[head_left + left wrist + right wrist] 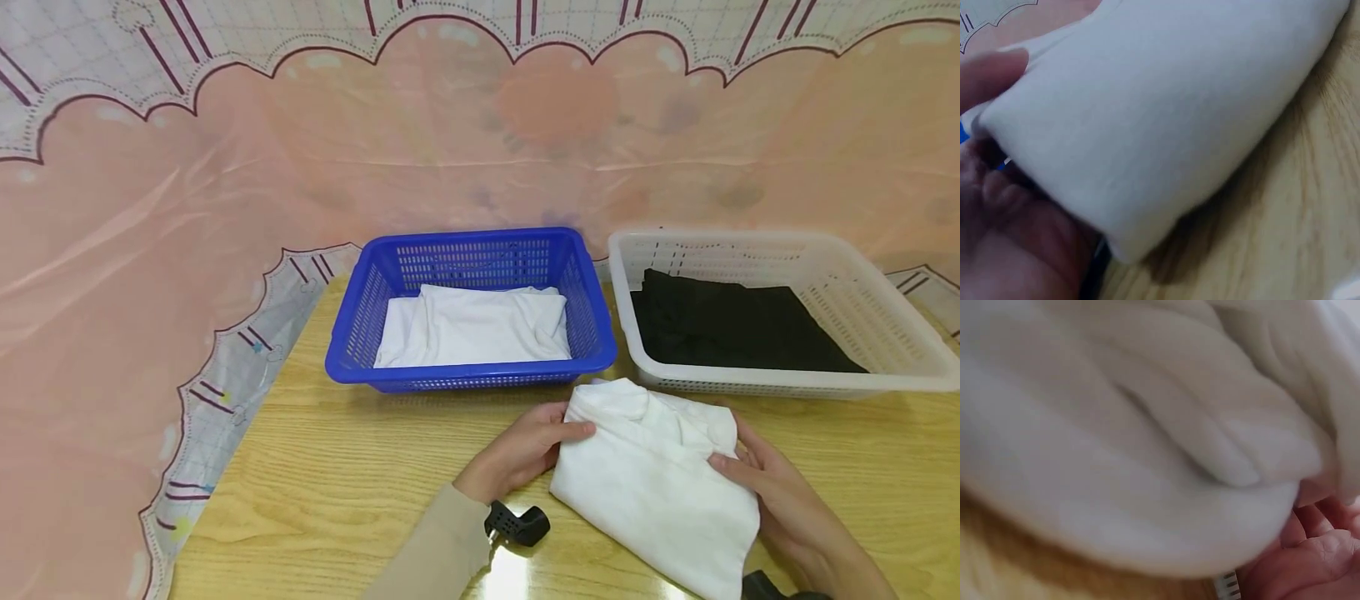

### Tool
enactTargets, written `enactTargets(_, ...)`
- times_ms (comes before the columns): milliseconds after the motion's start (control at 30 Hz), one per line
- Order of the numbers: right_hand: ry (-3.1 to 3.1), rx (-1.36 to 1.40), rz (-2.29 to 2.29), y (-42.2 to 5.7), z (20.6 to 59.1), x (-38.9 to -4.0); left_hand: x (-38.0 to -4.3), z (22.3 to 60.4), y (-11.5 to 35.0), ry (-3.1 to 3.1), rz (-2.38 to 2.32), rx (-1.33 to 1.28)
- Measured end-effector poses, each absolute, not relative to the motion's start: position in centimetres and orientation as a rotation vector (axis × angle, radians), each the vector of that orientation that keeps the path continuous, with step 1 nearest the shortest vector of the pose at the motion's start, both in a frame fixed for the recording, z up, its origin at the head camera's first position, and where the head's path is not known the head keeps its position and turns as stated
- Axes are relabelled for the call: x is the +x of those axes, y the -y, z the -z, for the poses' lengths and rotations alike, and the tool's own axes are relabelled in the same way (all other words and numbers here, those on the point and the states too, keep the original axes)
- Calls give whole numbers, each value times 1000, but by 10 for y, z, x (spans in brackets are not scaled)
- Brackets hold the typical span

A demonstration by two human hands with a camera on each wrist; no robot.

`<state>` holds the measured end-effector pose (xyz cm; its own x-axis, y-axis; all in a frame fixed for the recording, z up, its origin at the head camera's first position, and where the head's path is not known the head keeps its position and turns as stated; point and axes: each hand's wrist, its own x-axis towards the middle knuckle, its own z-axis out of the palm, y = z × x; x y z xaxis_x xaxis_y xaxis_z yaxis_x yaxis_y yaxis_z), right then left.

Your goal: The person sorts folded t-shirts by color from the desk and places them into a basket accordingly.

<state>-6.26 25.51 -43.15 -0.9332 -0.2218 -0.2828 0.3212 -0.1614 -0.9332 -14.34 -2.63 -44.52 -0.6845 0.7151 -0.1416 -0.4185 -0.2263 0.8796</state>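
A folded white cloth garment (652,492) is held up between both hands, over the table in front of the baskets. At its left edge my left hand (528,446) grips it, thumb on top and fingers underneath. My right hand (787,500) pinches the right edge in the same way. In the left wrist view the white cloth (1166,119) hangs just above the wood, its lower corner close to the surface. Several soft fold layers of the cloth (1210,437) show in the right wrist view, with part of the right hand (1316,562) below them.
A blue basket (480,375) at the back holds folded white cloth (487,325). To its right, a white basket (787,381) contains folded black cloth (735,325). Both stand on a wooden table (315,492). A patterned pink sheet (450,125) hangs behind and at the left.
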Motion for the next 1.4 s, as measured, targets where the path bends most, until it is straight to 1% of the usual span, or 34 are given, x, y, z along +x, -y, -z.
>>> enactTargets(167, -1828, 289, 2051, -255, 431, -62, -143, 444, 28, -1303, -1901, 430)
enactTargets(667, -1789, 233, 2041, -255, 433, -59, -142, 443, 26, -1457, -1770, 621)
enactTargets(1167, -1795, 297, 1912, -255, 430, -60, -138, 440, 25, -1604, -1741, 571)
enactTargets(1400, -1819, 203, 1913, -257, 431, -59, -139, 437, 22, -1655, -1786, 510)
